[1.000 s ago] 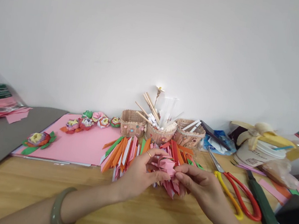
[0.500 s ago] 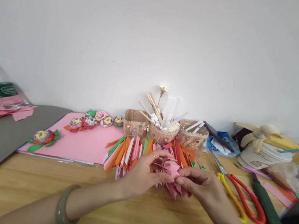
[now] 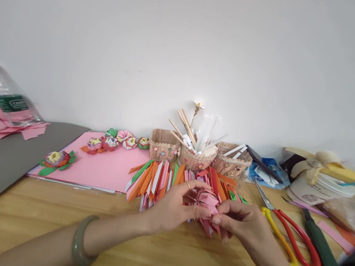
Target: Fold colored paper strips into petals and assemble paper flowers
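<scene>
Between both hands is a pink folded-paper flower, held just above the table. My left hand, with a ring on one finger and a green bangle on the wrist, closes around its left side. My right hand pinches a pink petal at the flower's right edge between thumb and forefinger. Folded paper strips in orange, green, white and pink lie in a bunch behind and left of the hands. More red and orange strips lie behind the flower, partly covered by it.
Three woven baskets stand against the wall, one with sticks and white rolls. Left are pink sheets, finished paper flowers and a plastic bottle. On the right lie scissors, a dark green tool and a cup with a banana.
The whole view has shifted slightly, so everything sits a little further right. Both hands keep hold of the pink flower; the right fingers have moved only slightly at the petal.
</scene>
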Motion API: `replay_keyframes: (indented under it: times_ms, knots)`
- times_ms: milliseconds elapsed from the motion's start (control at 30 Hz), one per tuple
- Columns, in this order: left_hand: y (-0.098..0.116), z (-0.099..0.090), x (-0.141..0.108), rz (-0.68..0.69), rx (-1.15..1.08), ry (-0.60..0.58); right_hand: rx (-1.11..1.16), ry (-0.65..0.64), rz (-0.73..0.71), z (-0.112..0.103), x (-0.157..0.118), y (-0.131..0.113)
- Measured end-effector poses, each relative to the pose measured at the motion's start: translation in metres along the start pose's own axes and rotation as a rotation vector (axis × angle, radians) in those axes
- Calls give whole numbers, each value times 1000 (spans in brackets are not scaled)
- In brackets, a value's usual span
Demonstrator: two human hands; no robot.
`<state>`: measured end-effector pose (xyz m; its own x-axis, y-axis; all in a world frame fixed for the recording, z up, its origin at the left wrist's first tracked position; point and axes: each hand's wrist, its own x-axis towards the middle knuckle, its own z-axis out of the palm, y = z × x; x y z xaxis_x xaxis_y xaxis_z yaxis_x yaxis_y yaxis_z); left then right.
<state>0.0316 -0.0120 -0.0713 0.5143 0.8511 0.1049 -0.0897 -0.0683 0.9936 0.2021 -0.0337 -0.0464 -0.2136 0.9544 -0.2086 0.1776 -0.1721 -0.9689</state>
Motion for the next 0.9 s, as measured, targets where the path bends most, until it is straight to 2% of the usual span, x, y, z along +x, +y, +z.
replay_keyframes:
  times_ms: [233,367,500,700,900]
  knots:
    - [-1,1,-1,-28,-20,-16,-2,18,-50,2,2,5]
    - [-5,-1,0,2,-8,42,-6,-58,-90,-5,3,7]
    - [-4,-1,0,-21,-6,19,-6,-110,-94,-11,3,10]
    - [2,1,-2,-42,-21,-21,-9,-26,-9,-5,5,10]
    - [3,2,-3,-25,-18,-32,-29,-28,-32,-2,4,7]
